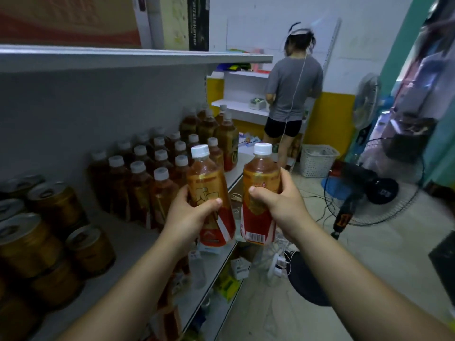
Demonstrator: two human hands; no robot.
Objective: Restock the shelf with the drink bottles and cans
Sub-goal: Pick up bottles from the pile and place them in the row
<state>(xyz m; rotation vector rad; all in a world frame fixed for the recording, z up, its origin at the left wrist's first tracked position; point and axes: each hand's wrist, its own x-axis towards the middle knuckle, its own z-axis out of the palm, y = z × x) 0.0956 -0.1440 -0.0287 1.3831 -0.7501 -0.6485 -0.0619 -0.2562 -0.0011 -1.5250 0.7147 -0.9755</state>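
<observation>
My left hand [190, 214] grips a tea bottle [209, 178] with a white cap and a gold and red label, held upright just off the shelf's front edge. My right hand [275, 204] grips a second bottle of the same kind [259, 179] beside it, barcode facing me. On the grey shelf [138, 239] to the left stand rows of the same white-capped bottles [152, 173], with several taller bottles [221, 134] at the far end. Gold cans [37, 239] are stacked at the near left of the shelf.
Another person [293, 94] stands with their back to me at white shelves ahead. A white basket [317, 159] sits on the floor, with standing fans [369, 183] and cables to the right. Lower shelves [216, 271] under my hands hold small goods. Cartons sit on the top shelf [123, 56].
</observation>
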